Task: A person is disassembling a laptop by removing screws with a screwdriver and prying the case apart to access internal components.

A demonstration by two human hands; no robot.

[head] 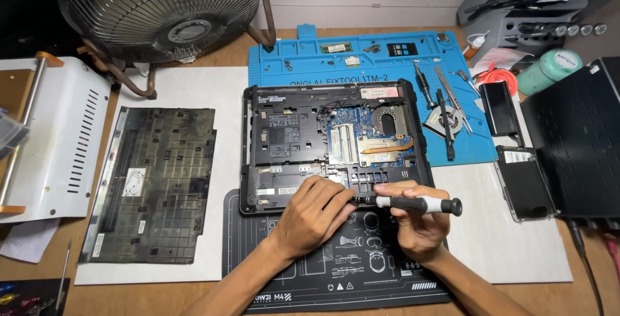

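right hand (416,222) fingers (394,190) closed around screwdriver (413,203), left hand (316,212) steadying tip

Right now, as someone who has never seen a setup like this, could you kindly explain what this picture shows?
The single picture comes from a camera worn on a person's head, looking down at a workbench. An opened laptop, bottom up with its circuit board exposed, lies on the table. Its removed bottom cover lies to the left, below a fan. The right hand holds a screwdriver lying sideways; the left hand rests at its tip on the laptop's front edge. Small tools lie on a blue mat behind.
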